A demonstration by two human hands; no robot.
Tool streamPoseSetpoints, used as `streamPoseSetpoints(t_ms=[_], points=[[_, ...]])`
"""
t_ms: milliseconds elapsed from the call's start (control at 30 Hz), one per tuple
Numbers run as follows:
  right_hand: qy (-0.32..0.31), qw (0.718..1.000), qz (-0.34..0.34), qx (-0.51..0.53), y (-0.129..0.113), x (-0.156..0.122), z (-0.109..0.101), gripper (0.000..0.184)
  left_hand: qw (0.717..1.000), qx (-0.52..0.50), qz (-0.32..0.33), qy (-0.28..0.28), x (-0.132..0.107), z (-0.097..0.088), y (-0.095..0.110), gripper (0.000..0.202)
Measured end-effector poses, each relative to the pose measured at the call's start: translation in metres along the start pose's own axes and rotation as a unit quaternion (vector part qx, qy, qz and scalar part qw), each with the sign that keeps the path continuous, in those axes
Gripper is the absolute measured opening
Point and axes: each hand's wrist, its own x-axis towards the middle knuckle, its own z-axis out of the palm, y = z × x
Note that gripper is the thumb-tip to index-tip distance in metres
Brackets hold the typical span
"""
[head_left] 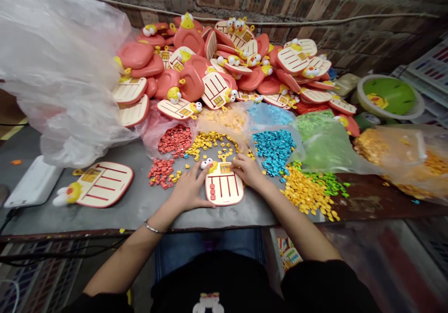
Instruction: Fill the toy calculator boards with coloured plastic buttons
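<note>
In front of me lies a cream toy board with a red rim, a yellow-and-white duck-like head at its upper left and dark red slots. Three red pieces sit in its leftmost slot. My left hand grips the board's left side, thumb at the lower edge and fingers near the head. At the upper right corner, my right hand has its fingers bent together over the edge; whatever they pinch is hidden. Loose yellow pieces lie just beyond the board.
Behind are piled similar boards. Bags spill red, blue, green and yellow-orange pieces. Another board, a white box and a big plastic bag lie left; a green bowl stands right.
</note>
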Motion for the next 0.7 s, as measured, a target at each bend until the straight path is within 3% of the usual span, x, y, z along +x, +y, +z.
streamPoseSetpoints(t_ms=[200,400,567,700], points=[[0.023,1.000,0.011,0.008,0.003,-0.010,0.001,0.018,1.000,0.010,0.001,-0.003,0.000,-0.002,0.001,0.125],[-0.010,0.998,-0.016,0.063,-0.003,-0.026,-0.005,0.013,1.000,0.004,0.002,-0.003,0.000,0.000,0.000,0.126],[0.015,0.993,0.001,0.118,-0.028,-0.014,0.022,0.015,0.999,0.028,0.002,-0.023,0.001,0.000,0.002,0.127],[-0.051,0.982,0.004,0.181,-0.043,0.003,0.031,0.025,0.999,0.032,-0.009,-0.030,0.001,-0.002,0.003,0.128]])
